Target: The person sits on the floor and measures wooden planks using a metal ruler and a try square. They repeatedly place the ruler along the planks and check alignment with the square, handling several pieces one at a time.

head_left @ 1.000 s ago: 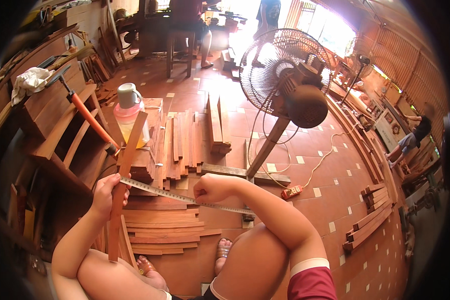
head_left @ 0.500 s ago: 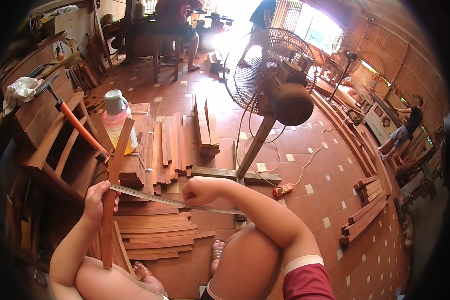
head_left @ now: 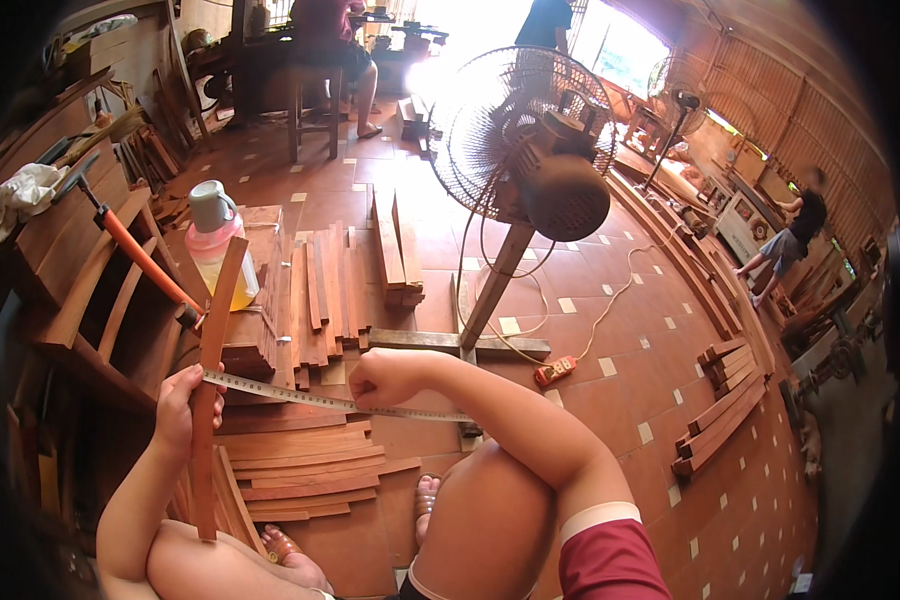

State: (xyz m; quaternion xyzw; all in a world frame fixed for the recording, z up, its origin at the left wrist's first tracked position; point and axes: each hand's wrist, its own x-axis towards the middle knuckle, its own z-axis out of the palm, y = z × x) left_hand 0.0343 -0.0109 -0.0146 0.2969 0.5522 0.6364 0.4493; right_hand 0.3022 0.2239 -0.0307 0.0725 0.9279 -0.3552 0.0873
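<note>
My left hand [head_left: 179, 408] is closed around a thin, slightly curved wooden slat [head_left: 206, 440], which stands nearly upright with its lower end at my left thigh. A long pale steel ruler [head_left: 295, 394] with dark markings runs across from the slat, its left end against the wood beside my left fingers. Curled into a fist, my right hand [head_left: 378, 378] grips the ruler partway along. The ruler's far end reaches past it, under my right forearm. How the right fingertips sit on the ruler is hidden.
Curved wooden strips [head_left: 300, 470] lie on the floor before me, with more stacks behind. A pedestal fan [head_left: 565, 175] stands ahead near a red power socket [head_left: 555, 371]. A jug [head_left: 220, 250] rests on wood at left. Wooden beams [head_left: 725, 410] lie at right; other people are farther off.
The whole view has shifted slightly, so things sit a little farther left. Both hands keep their hold on the slat and ruler. At the far right, the person's stance has changed slightly.
</note>
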